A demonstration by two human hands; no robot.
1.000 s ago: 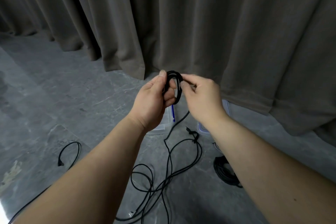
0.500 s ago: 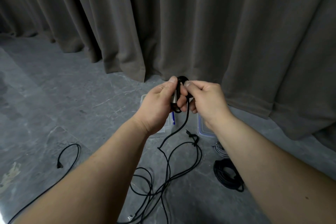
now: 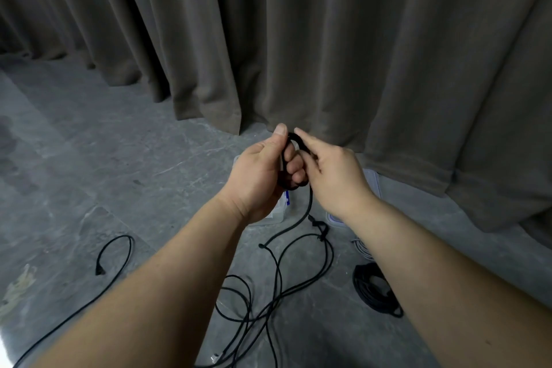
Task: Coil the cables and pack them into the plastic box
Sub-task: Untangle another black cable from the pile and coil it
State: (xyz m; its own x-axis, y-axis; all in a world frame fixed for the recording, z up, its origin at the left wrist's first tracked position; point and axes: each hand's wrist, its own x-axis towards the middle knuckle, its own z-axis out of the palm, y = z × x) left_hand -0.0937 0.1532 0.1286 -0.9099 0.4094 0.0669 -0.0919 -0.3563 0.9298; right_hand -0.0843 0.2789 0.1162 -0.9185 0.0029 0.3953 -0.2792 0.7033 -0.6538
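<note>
Both bare hands meet in the air above the grey stone floor (image 3: 119, 158), in front of a heavy brown curtain (image 3: 328, 39) that hangs to the ground along the floor's far edge. The left hand (image 3: 257, 176) grips a small coil of black cable (image 3: 291, 164), its fingers curled through the loops and its thumb raised along the coil's top. The right hand (image 3: 334, 176) pinches the upper arc of the same coil between thumb and forefinger, the remaining fingers folded in. From the bottom of the coil the cable's free length drops between the wrists and runs down into a loose tangle of black cable (image 3: 268, 293) spread over the floor toward its near edge. Directly beneath the hands, close to the curtain's hem, sits the clear plastic box (image 3: 276, 213), mostly hidden by the left wrist; a second clear piece, perhaps its lid (image 3: 372, 181), shows just beyond the right wrist, though how the two relate cannot be told. A finished black coil (image 3: 373, 290) lies on the floor under the right forearm, with a pale grey cable (image 3: 361, 248) just behind it. Toward the floor's left edge another black cable (image 3: 116, 251) curves round and ends in a plug.
</note>
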